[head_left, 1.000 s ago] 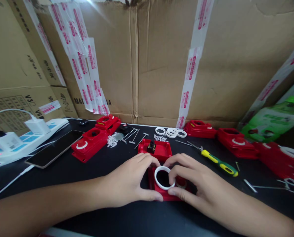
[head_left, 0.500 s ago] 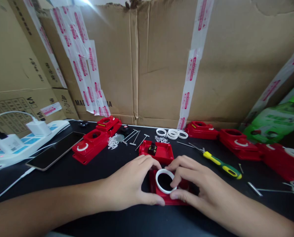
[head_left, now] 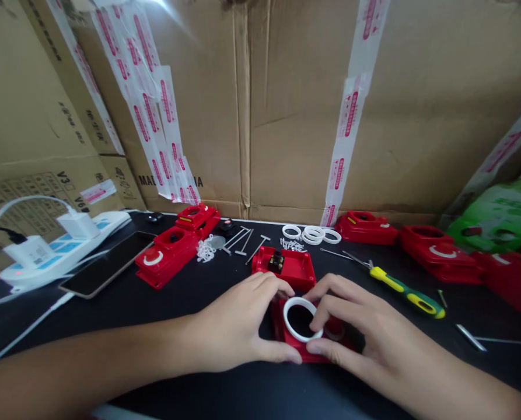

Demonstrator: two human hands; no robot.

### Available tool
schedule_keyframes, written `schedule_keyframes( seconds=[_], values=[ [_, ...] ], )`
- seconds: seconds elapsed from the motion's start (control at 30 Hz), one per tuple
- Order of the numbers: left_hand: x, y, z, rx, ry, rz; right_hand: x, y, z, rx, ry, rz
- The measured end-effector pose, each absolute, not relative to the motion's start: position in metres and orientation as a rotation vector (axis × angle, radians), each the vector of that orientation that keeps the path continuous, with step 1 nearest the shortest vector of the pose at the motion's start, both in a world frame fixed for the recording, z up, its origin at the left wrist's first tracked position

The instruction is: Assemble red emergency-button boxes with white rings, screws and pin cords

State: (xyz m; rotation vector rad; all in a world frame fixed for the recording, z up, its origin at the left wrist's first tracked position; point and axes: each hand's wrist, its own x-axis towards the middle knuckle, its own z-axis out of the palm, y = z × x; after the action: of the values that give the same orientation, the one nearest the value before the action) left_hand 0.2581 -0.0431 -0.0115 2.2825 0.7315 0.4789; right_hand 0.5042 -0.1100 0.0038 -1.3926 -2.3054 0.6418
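Observation:
A white ring [head_left: 286,319] lies on a red plastic cover [head_left: 279,330], around its round dark opening. My right hand [head_left: 369,332] pinches the ring's right side, thumb in front and a fingertip at the inner edge. The cover's left side is held by my left hand [head_left: 242,326], fingers behind and thumb along the front. Part of the cover is hidden under my right hand. Just beyond them sits an open red box [head_left: 297,269] with a black switch block [head_left: 276,262] inside.
Behind are several loose white rings [head_left: 292,232], small screws [head_left: 292,244] and T-handled tools [head_left: 257,249]. Red units [head_left: 161,274] stand left and right. A yellow-green screwdriver [head_left: 406,293] lies right; a phone [head_left: 107,265] and power strip [head_left: 28,274] lie left. Cardboard walls [head_left: 286,146] enclose the back.
The whole view has shifted slightly, so things appear a little further right. Both hands keep nearly the same hold on the cover and ring.

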Motion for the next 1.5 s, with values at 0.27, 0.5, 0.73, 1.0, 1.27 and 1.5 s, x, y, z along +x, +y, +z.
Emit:
schedule_keyframes(
  seconds=[0.27, 0.5, 0.73, 1.0, 1.27, 1.5],
  values=[
    [0.256, -0.042, -0.009, 2.305, 0.716, 0.468, 0.514, -0.111, 0.005, -1.349, -2.406, 0.588],
    [0.256, -0.043, -0.009, 2.309, 0.717, 0.459, 0.509, -0.111, 0.015, -1.314, -2.411, 0.643],
    [0.257, -0.043, -0.009, 2.321, 0.722, 0.455, 0.504, -0.111, 0.016, -1.350, -2.390, 0.645],
    [0.256, -0.041, -0.009, 2.338, 0.691, 0.440, 0.511, -0.111, 0.016, -1.369, -2.403, 0.642],
    [0.255, -0.041, -0.008, 2.357, 0.689, 0.418, 0.517, -0.109, 0.019, -1.299, -2.410, 0.692],
    [0.256, -0.040, -0.009, 2.357, 0.691, 0.422, 0.513, -0.109, 0.016, -1.316, -2.403, 0.693]
  ],
)
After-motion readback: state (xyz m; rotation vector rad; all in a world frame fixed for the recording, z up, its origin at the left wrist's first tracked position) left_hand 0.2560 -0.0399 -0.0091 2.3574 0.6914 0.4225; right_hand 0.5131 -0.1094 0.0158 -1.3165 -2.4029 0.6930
